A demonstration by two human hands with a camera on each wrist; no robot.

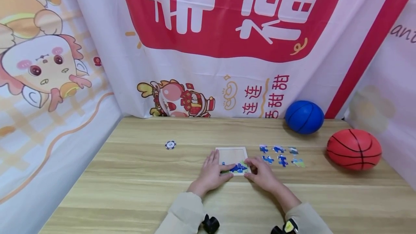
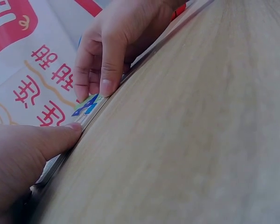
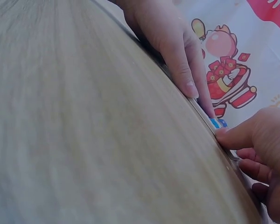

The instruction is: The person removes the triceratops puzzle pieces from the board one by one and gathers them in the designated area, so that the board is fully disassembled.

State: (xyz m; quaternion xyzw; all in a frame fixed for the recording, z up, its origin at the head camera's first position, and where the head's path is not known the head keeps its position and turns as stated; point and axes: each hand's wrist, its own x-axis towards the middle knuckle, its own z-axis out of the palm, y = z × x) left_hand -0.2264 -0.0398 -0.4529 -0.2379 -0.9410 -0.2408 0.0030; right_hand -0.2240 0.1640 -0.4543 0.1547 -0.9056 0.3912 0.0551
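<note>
A square wooden puzzle tray [image 1: 231,151] lies on the table, with joined blue and green jigsaw pieces [image 1: 239,168] along its near side. My left hand [image 1: 212,170] rests over the tray's left edge, fingers extended, its index finger reaching across the pieces. In the left wrist view its thumb [image 2: 60,139] lies along the near rim. At the near right corner, my right hand [image 1: 262,173] pinches a puzzle piece [image 2: 92,99] between thumb and bent fingers; the hand partly hides this piece. Fingers of the left hand [image 3: 170,44] also touch the tray in the right wrist view.
Several loose puzzle pieces [image 1: 282,160] lie in two rows right of the tray. A blue ball [image 1: 304,117] and a red ball [image 1: 354,150] stand farther right. A round chip [image 1: 170,144] lies to the left. Printed cloth [image 1: 224,55] hangs behind the wooden table [image 1: 136,176].
</note>
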